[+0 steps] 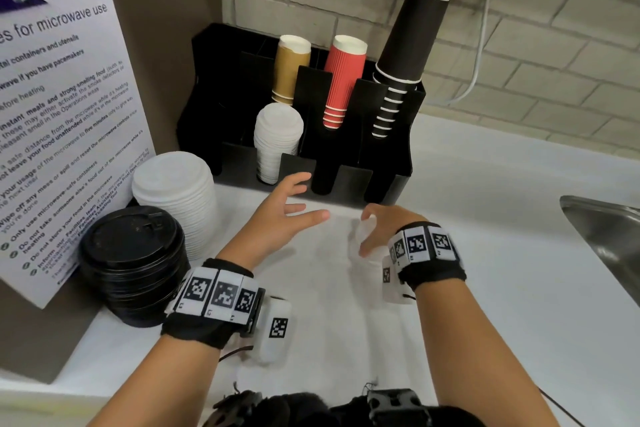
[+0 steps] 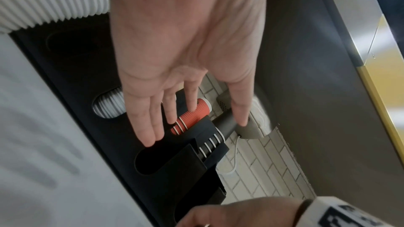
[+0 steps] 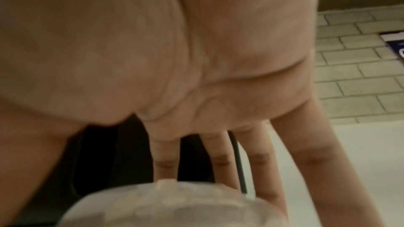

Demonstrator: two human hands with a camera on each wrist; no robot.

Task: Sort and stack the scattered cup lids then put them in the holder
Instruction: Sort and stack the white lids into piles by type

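Our right hand (image 1: 379, 230) curls its fingers round a small translucent lid or short stack of lids (image 1: 365, 236), held just above the white counter (image 1: 485, 253). In the right wrist view it shows as a pale, blurred dome at the fingertips, and we cannot tell whether it is one lid or several. Our left hand (image 1: 285, 215) is spread wide, fingers straight, holding nothing and reaching toward the front of the black holder (image 1: 394, 184).

We judge the task well along. A stack of small white lids (image 1: 277, 139) already sits in a front slot of the holder, its ribbed edges showing through the cut-out. Two sorted stacks stand on the counter left of the holder: a tall pile of large white lids (image 1: 176, 191), and nearer to us a pile of black lids (image 1: 133, 260) with sip tabs on top, just beside it. No loose lids show on the counter. So sorting and stacking look done; what seems left is slotting the held piece and both big stacks, and the front slots beside the white lids look empty.

Behind stand sleeves of brown cups (image 1: 291, 69), red ribbed cups (image 1: 343, 80) and black cups (image 1: 405, 45), upside down in the rear slots.
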